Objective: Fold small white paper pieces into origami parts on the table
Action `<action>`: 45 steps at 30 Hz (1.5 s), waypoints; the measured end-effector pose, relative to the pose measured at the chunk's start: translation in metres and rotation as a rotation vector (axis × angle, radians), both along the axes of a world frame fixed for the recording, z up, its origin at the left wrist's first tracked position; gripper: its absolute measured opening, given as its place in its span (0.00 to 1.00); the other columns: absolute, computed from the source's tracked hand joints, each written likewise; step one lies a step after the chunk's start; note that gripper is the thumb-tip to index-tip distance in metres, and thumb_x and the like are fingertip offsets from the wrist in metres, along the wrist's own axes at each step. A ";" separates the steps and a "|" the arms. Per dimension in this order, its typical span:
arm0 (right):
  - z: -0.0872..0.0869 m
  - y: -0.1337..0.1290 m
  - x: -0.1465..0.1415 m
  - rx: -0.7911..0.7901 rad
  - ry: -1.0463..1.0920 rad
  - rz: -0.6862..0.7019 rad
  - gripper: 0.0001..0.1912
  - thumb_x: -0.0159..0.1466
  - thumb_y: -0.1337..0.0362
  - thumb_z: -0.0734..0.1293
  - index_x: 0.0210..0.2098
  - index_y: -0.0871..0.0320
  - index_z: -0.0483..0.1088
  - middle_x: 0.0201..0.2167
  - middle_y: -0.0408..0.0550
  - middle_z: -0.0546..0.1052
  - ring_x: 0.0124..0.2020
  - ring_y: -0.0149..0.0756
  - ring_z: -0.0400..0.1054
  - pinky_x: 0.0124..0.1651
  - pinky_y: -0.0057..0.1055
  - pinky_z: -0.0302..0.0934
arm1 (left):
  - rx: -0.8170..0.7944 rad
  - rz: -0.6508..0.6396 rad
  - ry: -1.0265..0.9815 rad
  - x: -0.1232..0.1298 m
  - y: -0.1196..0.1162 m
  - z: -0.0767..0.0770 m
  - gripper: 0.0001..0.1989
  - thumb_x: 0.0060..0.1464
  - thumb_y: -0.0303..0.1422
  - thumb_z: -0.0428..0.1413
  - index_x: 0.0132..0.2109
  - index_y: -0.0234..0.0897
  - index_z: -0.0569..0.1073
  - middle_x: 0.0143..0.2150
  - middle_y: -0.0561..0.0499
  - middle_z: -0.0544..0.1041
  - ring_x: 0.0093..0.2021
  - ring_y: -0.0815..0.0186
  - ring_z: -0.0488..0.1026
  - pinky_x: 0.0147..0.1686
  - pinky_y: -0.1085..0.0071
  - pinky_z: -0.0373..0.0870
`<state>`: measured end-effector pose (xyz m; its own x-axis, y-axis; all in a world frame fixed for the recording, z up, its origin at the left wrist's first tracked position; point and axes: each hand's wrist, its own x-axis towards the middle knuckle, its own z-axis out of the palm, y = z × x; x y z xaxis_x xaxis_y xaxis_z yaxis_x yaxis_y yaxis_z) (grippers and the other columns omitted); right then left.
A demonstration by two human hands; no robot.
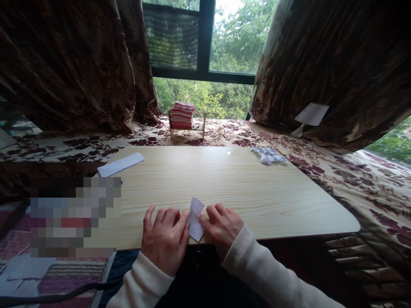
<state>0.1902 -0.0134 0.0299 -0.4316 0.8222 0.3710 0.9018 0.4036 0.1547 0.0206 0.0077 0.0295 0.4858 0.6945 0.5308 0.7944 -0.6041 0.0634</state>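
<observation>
A small folded piece of white paper (195, 219) lies near the front edge of the light wooden table (224, 188), between my two hands. My left hand (165, 235) has its fingers bent and its thumb and index finger at the paper's left edge. On the paper's right edge, my right hand (223, 226) presses with its thumb, its fingers curled together. Several folded white paper pieces (269, 155) sit in a pile at the table's back right. A long white paper stack (121, 164) lies at the back left corner.
Behind the table, a small wooden rack (203, 126) holds folded red and white cloths (182, 114) on the patterned cover. A white lamp (312, 114) stands at the right by the curtain. A blurred-out patch covers the left edge of the table.
</observation>
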 end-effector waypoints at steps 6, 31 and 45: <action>0.000 0.001 0.000 0.002 0.000 0.001 0.09 0.62 0.68 0.59 0.40 0.58 0.68 0.32 0.49 0.71 0.33 0.39 0.60 0.28 0.32 0.52 | 0.000 -0.016 -0.029 0.000 0.001 -0.001 0.13 0.54 0.32 0.48 0.44 0.41 0.72 0.33 0.49 0.72 0.39 0.61 0.67 0.52 0.50 0.49; -0.007 0.002 0.004 0.065 0.032 0.022 0.09 0.60 0.67 0.60 0.40 0.57 0.69 0.31 0.48 0.70 0.33 0.38 0.59 0.31 0.32 0.51 | -0.112 -0.080 -0.216 -0.004 0.016 -0.003 0.06 0.51 0.31 0.51 0.32 0.41 0.73 0.31 0.52 0.73 0.37 0.63 0.67 0.52 0.53 0.50; 0.009 -0.004 -0.017 -0.053 0.060 0.011 0.12 0.62 0.65 0.58 0.43 0.52 0.68 0.29 0.46 0.70 0.28 0.36 0.62 0.28 0.31 0.49 | -0.142 -0.050 -0.226 -0.009 0.020 -0.005 0.07 0.50 0.31 0.50 0.33 0.38 0.73 0.31 0.50 0.71 0.35 0.62 0.66 0.41 0.61 0.61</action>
<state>0.1730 -0.0171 0.0391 -0.4188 0.8370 0.3521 0.9043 0.4195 0.0785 0.0117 0.0272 0.0247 0.4018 0.7480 0.5282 0.7199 -0.6145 0.3227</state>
